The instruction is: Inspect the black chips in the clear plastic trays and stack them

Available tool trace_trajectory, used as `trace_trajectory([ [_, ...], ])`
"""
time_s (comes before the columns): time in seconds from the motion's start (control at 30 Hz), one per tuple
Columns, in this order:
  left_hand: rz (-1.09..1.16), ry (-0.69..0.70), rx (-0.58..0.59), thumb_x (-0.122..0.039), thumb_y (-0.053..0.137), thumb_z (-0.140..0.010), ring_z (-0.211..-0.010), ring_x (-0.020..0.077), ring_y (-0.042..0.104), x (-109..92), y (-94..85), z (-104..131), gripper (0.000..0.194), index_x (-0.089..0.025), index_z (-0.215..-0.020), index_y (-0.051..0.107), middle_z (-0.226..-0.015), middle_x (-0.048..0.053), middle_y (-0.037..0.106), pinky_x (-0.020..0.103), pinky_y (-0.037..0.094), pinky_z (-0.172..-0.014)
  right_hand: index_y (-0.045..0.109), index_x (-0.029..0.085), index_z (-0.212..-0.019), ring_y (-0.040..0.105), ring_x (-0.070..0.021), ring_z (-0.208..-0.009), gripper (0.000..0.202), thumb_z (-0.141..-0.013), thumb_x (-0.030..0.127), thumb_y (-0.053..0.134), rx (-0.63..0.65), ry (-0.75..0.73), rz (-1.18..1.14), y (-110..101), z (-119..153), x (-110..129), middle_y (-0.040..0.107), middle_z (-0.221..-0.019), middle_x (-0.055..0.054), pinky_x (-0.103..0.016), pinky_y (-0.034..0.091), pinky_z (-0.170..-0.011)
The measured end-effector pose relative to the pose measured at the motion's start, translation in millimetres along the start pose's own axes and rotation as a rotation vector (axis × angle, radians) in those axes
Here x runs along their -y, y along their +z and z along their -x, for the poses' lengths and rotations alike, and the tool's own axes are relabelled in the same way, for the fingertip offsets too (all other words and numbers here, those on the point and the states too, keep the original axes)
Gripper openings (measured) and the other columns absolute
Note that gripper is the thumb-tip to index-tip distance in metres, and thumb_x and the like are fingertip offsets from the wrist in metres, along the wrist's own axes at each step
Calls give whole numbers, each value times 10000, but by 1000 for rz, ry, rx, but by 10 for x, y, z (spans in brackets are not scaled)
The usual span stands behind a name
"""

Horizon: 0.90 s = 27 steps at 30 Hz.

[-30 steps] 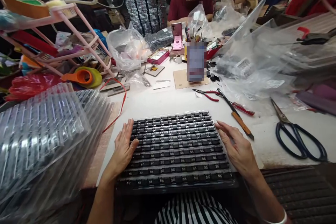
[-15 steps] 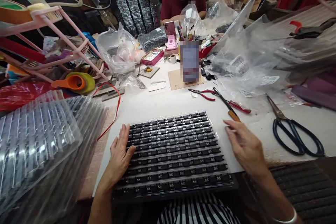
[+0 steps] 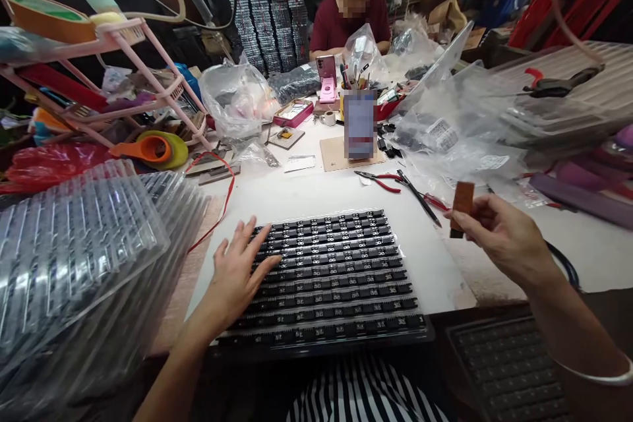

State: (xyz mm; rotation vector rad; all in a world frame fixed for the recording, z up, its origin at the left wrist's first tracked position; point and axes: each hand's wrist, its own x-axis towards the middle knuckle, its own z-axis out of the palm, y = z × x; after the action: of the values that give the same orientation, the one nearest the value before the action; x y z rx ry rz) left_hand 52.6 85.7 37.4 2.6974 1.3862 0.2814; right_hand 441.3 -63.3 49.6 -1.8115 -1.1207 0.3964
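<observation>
A clear tray of black electronic parts in rows (image 3: 336, 270) lies at the table's front edge. My left hand (image 3: 242, 264) rests over its left side, fingers spread. Held up right of the tray, my right hand (image 3: 504, 237) pinches a small flat brown block (image 3: 463, 201) with a dark lower end. Just left of that hand, a thin black pointed tool (image 3: 420, 199) lies on the white sheet, near red-handled pliers (image 3: 383, 182). A dark blue scissor handle (image 3: 566, 264) shows partly behind my right wrist.
Stacked clear ribbed trays (image 3: 84, 244) stand at left, below a pink rack (image 3: 163, 72). A phone (image 3: 359, 125) stands at the back middle. Plastic bags (image 3: 445, 125) cover the right. Another tray (image 3: 509, 356) is low at right. A person (image 3: 346, 26) sits opposite.
My right hand has picked up the brown block from beside the black tool and lifted it to the right. My left hand has shifted inward over the tray with fingers spread wider.
</observation>
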Motion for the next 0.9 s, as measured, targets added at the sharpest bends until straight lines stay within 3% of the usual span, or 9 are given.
trace_trajectory([
  [0.07,-26,150,29,-496,347,-953,-1425,295,203,-300,-75,-107,508,-236,-1379,442,-1517,117,325,551,231,-1102,500,222,-857,592,-168,-626,311,-751,467,660,93,1,-227,138,-129,284,673,-815,-51,-274,435,-489],
  [0.17,-33,347,138,-501,374,-943,-1433,301,164,-773,-58,-291,518,-214,-1366,459,-1520,116,318,549,213,-1114,451,207,-987,575,-144,-601,376,-729,358,680,320,-60,-416,499,-391,602,661,-740,-16,-253,442,-494],
  [0.3,22,400,199,-558,400,-911,-1435,330,127,-1160,154,-487,608,-176,-1382,434,-1510,170,313,573,168,-1125,384,176,-1308,556,-123,-573,670,-720,312,674,540,-51,-503,1007,-668,649,601,-747,8,-239,436,-456],
  [0.47,93,324,216,-599,421,-880,-1435,345,61,-1259,341,-538,669,-250,-1445,335,-1543,190,211,604,125,-1120,149,265,-1464,578,-129,-516,874,-767,377,664,544,17,-581,1262,-705,383,569,-736,40,-263,491,-441],
  [0.67,143,293,266,-659,360,-861,-1431,344,-31,-1256,368,-537,709,-260,-1446,333,-1570,183,87,615,73,-1119,350,268,-1273,560,-122,-457,620,-764,421,670,532,-12,-485,1208,-715,286,564,-704,57,-236,467,-373],
  [0.9,151,311,251,-657,370,-853,-1432,348,-24,-1243,383,-561,700,-256,-1427,366,-1567,187,94,619,70,-1118,357,267,-1139,553,-116,-447,535,-747,432,682,546,-10,-484,1241,-731,278,567,-681,69,-211,452,-356],
])
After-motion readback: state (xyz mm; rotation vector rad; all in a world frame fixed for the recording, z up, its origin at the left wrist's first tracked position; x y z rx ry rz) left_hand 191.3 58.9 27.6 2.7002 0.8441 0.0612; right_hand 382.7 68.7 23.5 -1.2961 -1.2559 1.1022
